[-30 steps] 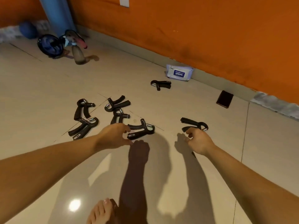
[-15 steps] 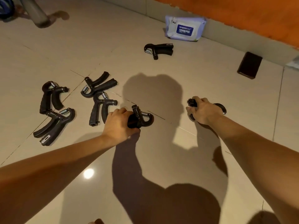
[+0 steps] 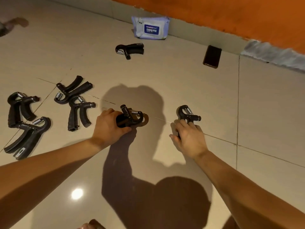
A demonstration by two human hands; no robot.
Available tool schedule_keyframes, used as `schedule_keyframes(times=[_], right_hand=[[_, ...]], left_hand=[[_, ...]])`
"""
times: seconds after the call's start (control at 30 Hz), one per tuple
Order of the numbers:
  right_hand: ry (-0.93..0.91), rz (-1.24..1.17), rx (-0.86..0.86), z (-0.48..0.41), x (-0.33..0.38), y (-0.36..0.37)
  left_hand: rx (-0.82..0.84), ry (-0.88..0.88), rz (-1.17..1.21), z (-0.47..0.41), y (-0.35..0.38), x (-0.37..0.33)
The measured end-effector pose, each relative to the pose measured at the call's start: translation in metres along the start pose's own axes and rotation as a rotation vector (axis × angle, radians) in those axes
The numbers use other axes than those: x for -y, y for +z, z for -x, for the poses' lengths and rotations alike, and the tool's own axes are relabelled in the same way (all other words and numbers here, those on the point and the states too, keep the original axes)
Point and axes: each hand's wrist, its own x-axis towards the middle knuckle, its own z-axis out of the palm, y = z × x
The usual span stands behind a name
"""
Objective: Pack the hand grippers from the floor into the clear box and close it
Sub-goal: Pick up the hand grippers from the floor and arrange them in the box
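Several black hand grippers with steel springs lie on the tiled floor. My left hand is closed around the handles of one hand gripper at the middle. My right hand holds the handles of another hand gripper, its looped head pointing away from me. Further hand grippers lie at the left: one beside a second, a third above one more at the far left. One hand gripper lies alone near the wall. No clear box is in view.
A pack of wet wipes leans at the foot of the orange wall. A dark phone lies flat near the skirting. A crumpled grey cloth sits at the right along the wall. My toes show at the bottom edge.
Both hands have closed on their hand grippers; the right one turned its gripper so the looped head points away. The view has tilted down and come closer to the floor.
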Motion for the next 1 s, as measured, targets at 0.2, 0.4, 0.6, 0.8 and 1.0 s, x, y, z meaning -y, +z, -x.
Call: schedule_keyframes(times=[0.2,0.4,0.6,0.8,1.0], right_hand=[[0.234,-0.089,-0.072,0.009,0.013,-0.005],[-0.057,0.119,-0.02,0.051,0.019,0.012],[0.243,0.043,0.022,0.059,0.01,-0.001],[0.522,-0.254,0.168,0.045,0.012,-0.007],[0.45,-0.293,0.137,0.086,0.015,-0.027]], left_hand=[[0.032,0.003,0.056,0.03,-0.004,-0.009],[0.043,0.008,0.051,0.051,-0.006,-0.012],[0.053,-0.003,0.079,0.07,-0.009,-0.021],[0.008,-0.036,0.126,0.094,-0.019,-0.028],[-0.056,-0.049,0.163,0.131,-0.034,-0.049]])
